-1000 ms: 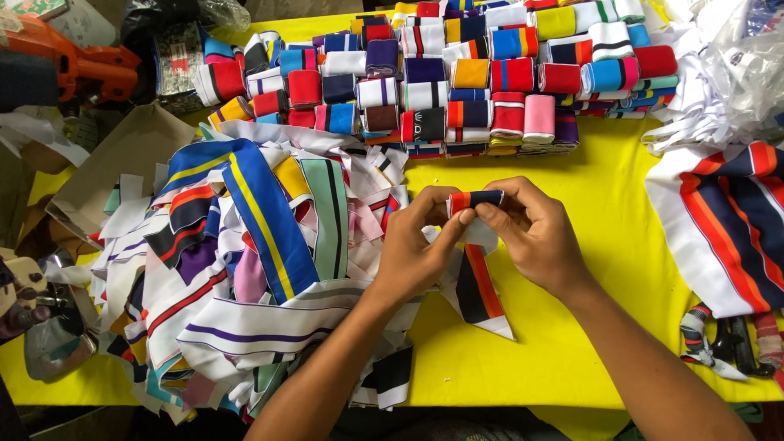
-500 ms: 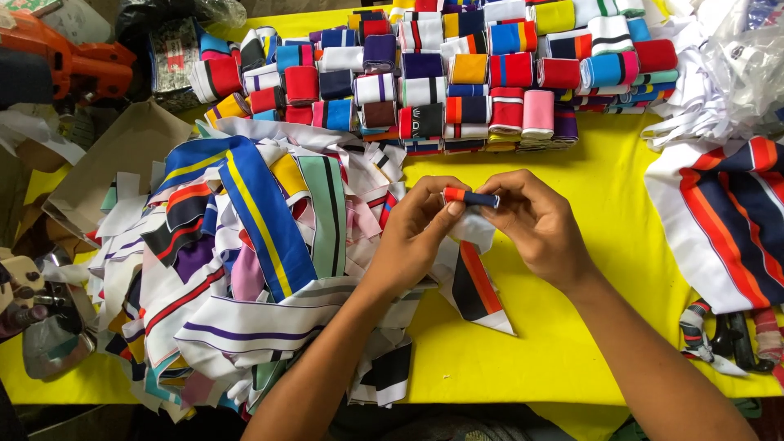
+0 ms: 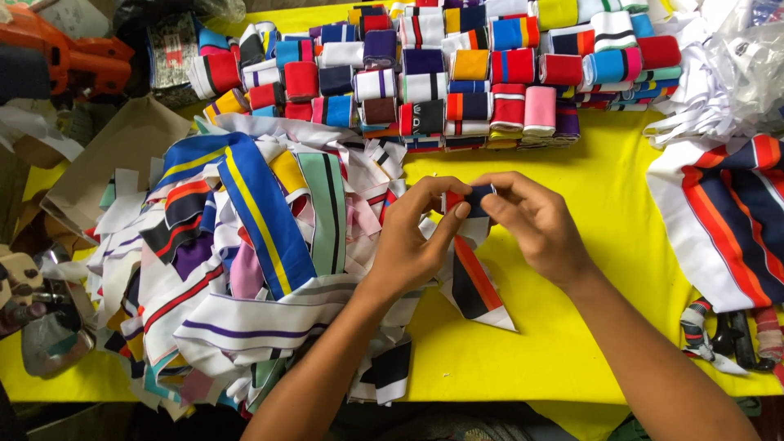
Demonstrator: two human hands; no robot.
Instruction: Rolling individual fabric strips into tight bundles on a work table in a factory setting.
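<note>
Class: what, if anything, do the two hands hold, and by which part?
Both hands pinch a striped fabric strip by its rolled upper end; its tail hangs to the yellow table.

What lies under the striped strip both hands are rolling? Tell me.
Its loose tail hangs from the left hand and right hand onto the yellow table. The left hand and forearm hide whatever lies beneath its upper part.

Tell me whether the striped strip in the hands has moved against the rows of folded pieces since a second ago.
No. The striped strip stays pinched between both hands, just below the rows of folded pieces.
</note>
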